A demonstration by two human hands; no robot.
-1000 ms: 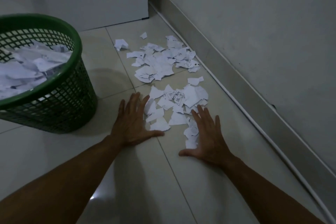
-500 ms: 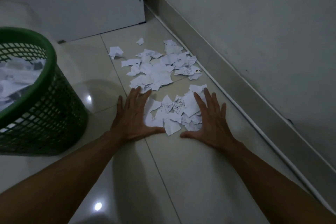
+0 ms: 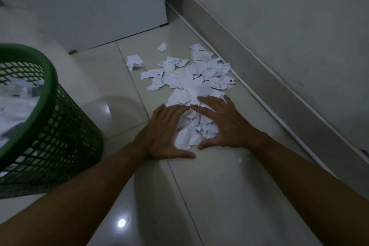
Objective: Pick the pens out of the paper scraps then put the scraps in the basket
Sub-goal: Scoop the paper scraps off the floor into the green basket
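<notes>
Flanking scraps [image 3: 191, 84] — basket [image 3: 52, 126] left, wall [image 3: 279, 26] right.

Both bare forearms reach forward and inward from the lower corners, converging toward the middle. The left hand [image 3: 162, 134] lies palm down, fingers straight and close together, pointing forward and a little right, thumb stretched out sideways to the right. The right hand [image 3: 223, 124] is also palm down, fingers spread and angled left, thumb pointing left. The two thumb tips sit just apart, and the fingertips nearly meet.
</notes>
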